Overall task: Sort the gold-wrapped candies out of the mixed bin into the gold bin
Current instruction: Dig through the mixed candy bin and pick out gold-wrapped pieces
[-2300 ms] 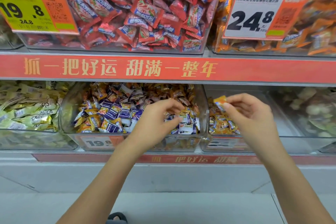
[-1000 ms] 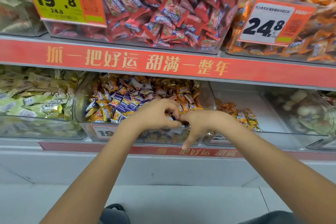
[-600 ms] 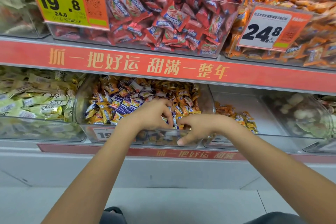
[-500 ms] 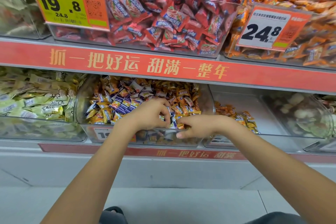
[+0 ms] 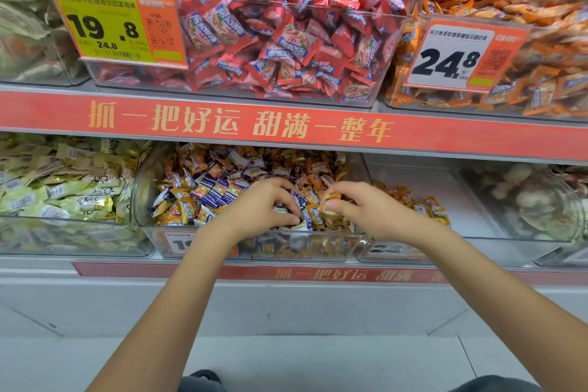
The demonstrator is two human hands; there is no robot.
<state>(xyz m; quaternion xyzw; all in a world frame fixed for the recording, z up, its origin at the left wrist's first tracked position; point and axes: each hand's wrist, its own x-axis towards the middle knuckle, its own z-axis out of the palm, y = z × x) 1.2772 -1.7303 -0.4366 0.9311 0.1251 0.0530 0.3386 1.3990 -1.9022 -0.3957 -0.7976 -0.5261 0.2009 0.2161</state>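
Both hands [image 5: 318, 210] in mixed bin [image 5: 143, 188]; right pinches one gold candy [image 5: 331, 200].

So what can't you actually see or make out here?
- Head view: price tag on the clear mixed candy bin, covered by the left hand and its forearm.
- Gold bin's front label, hidden behind the right hand.
- Rightmost lower bin's pale contents, too blurred to identify.

I'm seeing open room on the gold bin's right side

The red shelf strip [image 5: 286, 130] is hanging low over the mixed bin [image 5: 143, 188], capping the reach from above; gold candies [image 5: 413, 204] are filling only the left end of the gold bin [image 5: 461, 200], whose clear front wall is standing in the way.
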